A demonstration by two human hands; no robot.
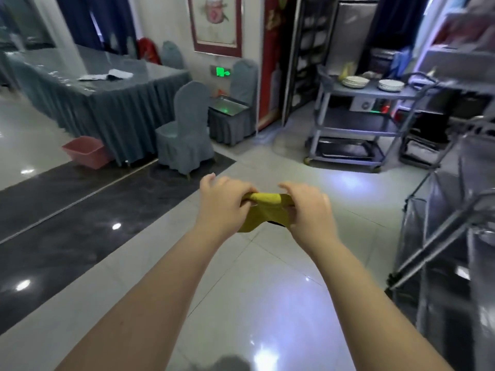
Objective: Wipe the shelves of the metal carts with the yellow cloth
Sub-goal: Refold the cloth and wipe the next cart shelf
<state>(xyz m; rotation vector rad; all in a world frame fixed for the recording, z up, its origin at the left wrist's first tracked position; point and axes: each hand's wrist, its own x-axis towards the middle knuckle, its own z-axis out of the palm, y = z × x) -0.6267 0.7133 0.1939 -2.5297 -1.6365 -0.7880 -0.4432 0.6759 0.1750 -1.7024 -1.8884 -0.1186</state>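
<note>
Both my hands hold the yellow cloth [263,210] out in front of me over the tiled floor. My left hand [223,203] grips its left end, and my right hand [308,210] pinches its right end. The cloth is bunched between them and hangs down a little. A grey metal cart [356,117] with three shelves stands ahead to the right; stacks of white plates [391,85] sit on its top shelf. Another metal cart [455,215] is close by at the right edge, blurred.
A covered chair [184,132] and a long skirted table [88,95] stand ahead left, with a pink tub [87,151] on the floor beside them. A second covered chair [235,108] bears a metal tray. Dark shelving [302,57] lines the back wall.
</note>
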